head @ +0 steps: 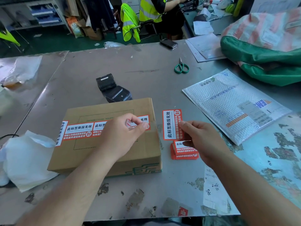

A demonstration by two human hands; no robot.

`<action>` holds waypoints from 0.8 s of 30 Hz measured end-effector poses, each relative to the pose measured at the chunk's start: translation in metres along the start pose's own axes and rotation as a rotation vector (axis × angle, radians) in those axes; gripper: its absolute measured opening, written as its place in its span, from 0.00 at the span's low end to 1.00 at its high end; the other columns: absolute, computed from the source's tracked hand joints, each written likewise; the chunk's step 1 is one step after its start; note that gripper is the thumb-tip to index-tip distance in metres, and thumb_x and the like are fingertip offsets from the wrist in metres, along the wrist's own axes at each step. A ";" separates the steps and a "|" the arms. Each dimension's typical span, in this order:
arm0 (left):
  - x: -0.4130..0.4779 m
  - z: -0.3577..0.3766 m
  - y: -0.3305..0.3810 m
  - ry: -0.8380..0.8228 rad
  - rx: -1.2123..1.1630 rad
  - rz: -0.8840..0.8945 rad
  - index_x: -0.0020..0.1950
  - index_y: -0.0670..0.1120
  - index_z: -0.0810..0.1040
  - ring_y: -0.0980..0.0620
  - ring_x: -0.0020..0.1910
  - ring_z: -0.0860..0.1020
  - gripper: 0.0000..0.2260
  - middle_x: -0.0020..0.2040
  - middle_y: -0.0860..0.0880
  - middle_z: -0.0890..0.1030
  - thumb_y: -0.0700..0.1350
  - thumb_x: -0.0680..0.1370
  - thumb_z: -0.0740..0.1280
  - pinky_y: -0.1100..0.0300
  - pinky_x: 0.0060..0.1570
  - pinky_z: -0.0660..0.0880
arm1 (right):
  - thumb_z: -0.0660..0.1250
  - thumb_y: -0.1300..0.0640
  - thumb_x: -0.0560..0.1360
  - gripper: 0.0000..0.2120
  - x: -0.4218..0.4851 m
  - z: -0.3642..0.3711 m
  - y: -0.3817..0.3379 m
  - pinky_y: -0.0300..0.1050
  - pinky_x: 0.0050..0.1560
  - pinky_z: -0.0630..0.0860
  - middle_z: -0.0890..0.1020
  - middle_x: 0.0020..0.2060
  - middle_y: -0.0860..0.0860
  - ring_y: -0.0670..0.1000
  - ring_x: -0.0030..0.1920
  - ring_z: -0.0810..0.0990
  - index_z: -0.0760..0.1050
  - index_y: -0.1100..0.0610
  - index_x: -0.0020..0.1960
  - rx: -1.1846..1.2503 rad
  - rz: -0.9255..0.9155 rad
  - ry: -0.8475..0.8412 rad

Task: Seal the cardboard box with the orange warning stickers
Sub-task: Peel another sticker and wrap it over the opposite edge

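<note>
A flat cardboard box (114,144) lies on the metal table, with several orange warning stickers (79,129) stuck in a row along its top seam and one over its left edge. My left hand (123,132) hovers over the box's right part, fingers curled and pinching what looks like a piece of peeled backing. My right hand (198,139) pinches a loose orange sticker (171,124) upright just right of the box. Under that hand a small stack of stickers (184,152) rests on the table.
A black label printer (112,88) sits behind the box. Green scissors (181,66), a bubble mailer (236,106), a green and striped sack (263,46) and papers lie to the right. Crumpled white paper (27,160) lies left. A person in a yellow vest sits beyond the table.
</note>
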State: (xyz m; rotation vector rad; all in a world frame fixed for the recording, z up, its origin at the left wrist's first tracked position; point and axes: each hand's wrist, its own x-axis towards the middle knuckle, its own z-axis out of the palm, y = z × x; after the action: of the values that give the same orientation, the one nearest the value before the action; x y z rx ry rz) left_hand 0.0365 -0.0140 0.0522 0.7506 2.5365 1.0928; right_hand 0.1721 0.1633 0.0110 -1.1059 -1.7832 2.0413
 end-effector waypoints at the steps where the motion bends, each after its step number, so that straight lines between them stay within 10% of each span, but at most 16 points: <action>1: 0.001 -0.001 -0.001 -0.006 0.027 0.015 0.39 0.51 0.79 0.55 0.21 0.65 0.09 0.18 0.54 0.65 0.55 0.74 0.71 0.63 0.24 0.59 | 0.67 0.54 0.80 0.14 0.003 0.002 0.001 0.49 0.44 0.76 0.87 0.39 0.55 0.50 0.37 0.81 0.82 0.65 0.46 0.026 0.033 -0.019; 7: 0.008 0.002 -0.009 0.020 0.169 0.064 0.45 0.58 0.80 0.57 0.25 0.68 0.07 0.21 0.57 0.70 0.59 0.73 0.71 0.59 0.26 0.58 | 0.65 0.55 0.81 0.15 0.009 0.018 -0.003 0.56 0.57 0.80 0.88 0.45 0.58 0.59 0.49 0.87 0.79 0.67 0.56 0.134 0.157 -0.095; 14: 0.021 -0.003 -0.010 -0.069 0.241 0.109 0.58 0.63 0.79 0.62 0.42 0.79 0.21 0.44 0.62 0.84 0.67 0.67 0.71 0.63 0.40 0.73 | 0.68 0.57 0.80 0.14 0.016 0.031 -0.014 0.63 0.52 0.81 0.87 0.42 0.63 0.69 0.47 0.84 0.76 0.65 0.40 -0.005 0.040 -0.039; 24: 0.039 0.000 -0.016 -0.209 0.332 0.122 0.69 0.65 0.71 0.54 0.50 0.78 0.34 0.51 0.59 0.82 0.68 0.64 0.73 0.55 0.52 0.75 | 0.67 0.59 0.80 0.14 0.021 0.038 -0.017 0.59 0.51 0.83 0.86 0.43 0.64 0.59 0.44 0.88 0.75 0.70 0.43 -0.058 0.004 -0.027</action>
State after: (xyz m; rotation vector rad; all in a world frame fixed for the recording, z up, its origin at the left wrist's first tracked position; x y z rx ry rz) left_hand -0.0018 -0.0014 0.0385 1.0553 2.5434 0.5910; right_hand 0.1273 0.1515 0.0182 -1.1034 -1.8663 2.0274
